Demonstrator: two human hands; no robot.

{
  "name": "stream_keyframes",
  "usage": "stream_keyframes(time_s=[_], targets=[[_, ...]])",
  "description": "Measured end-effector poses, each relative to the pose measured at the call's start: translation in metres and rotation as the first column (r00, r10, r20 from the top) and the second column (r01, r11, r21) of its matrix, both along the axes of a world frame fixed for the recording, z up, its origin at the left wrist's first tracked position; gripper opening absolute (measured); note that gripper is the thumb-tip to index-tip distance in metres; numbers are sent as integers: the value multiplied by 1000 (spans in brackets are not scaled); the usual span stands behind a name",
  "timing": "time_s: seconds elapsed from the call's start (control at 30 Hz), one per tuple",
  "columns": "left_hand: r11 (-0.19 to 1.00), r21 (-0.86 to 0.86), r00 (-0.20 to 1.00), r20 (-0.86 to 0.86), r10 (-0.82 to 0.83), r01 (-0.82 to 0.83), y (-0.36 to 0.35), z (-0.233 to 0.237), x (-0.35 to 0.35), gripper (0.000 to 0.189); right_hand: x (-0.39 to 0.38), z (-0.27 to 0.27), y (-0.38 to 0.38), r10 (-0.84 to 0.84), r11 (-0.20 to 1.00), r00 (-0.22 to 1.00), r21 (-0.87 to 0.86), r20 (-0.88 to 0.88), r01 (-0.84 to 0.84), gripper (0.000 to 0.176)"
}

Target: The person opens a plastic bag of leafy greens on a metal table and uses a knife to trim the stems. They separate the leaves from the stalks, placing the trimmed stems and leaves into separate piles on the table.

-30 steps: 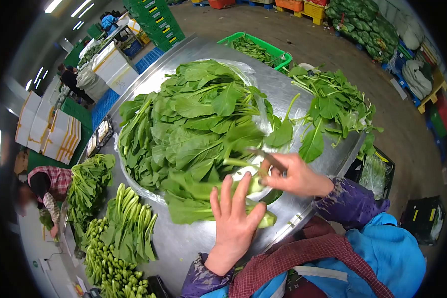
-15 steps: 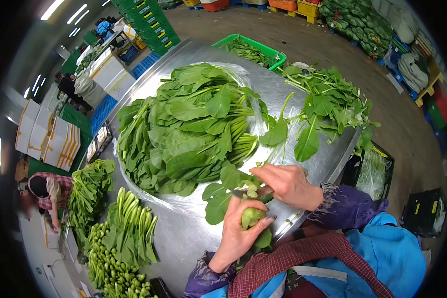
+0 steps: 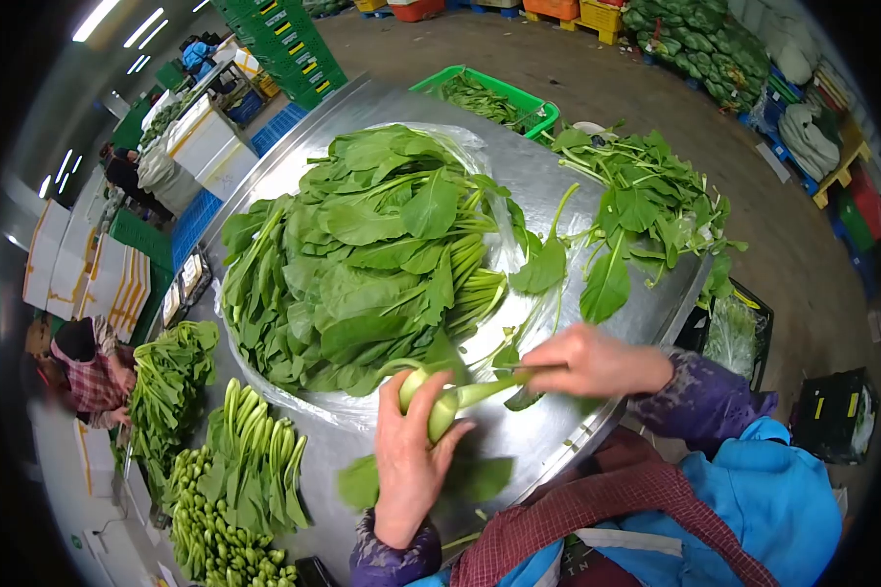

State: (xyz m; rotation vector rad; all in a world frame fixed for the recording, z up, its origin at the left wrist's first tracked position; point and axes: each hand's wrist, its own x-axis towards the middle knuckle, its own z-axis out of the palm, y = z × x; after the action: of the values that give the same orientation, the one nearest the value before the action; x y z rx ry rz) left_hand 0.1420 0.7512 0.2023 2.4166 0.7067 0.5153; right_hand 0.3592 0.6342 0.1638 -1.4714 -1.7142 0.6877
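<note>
My left hand [image 3: 411, 455] is wrapped round a leafy green stalk [image 3: 442, 403], its pale base between the fingers and leaves hanging beneath the hand. My right hand [image 3: 582, 364] is closed on a knife [image 3: 531, 368], partly hidden and blurred, beside the stalk's end. Behind both hands, a large heap of leafy greens [image 3: 362, 254] lies on clear plastic on the metal table [image 3: 333, 470]. To its right is a looser pile of leaves and trimmings [image 3: 646, 205]. Neat bunches of greens [image 3: 255, 450] lie at the lower left, stems together.
A green basket of leaves [image 3: 548, 122] stands beyond the table's far edge. Black crates [image 3: 832, 416] are on the floor at right. A person in a checked shirt [image 3: 93, 367] is at the left, near white boxes [image 3: 117, 284]. Green crates [image 3: 284, 49] are stacked behind.
My left hand has moved left with the stalk, which now points toward my right hand. My right hand has shifted slightly right, away from the left. The person at left has changed posture.
</note>
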Motion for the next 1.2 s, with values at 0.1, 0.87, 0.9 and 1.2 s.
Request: stream_keyframes(time_s=[0.1, 0.87, 0.9, 1.2], targets=[[1000, 13, 997, -75, -2, 3, 6, -10, -12, 74, 46, -2, 11, -286, 930, 760, -23, 583, 368, 9], [996, -80, 996, 86, 36, -29, -12, -16, -12, 38, 32, -27, 62, -454, 889, 730, -312, -511, 335, 21], [997, -70, 993, 114, 17, -9, -15, -11, -8, 39, 25, -22, 56, -426, 903, 743, -293, -516, 315, 21], [943, 200, 961, -127, -245, 267, -31, 21, -6, 38, -13, 0, 27, -195, 974, 928, 50, -318, 222, 25]])
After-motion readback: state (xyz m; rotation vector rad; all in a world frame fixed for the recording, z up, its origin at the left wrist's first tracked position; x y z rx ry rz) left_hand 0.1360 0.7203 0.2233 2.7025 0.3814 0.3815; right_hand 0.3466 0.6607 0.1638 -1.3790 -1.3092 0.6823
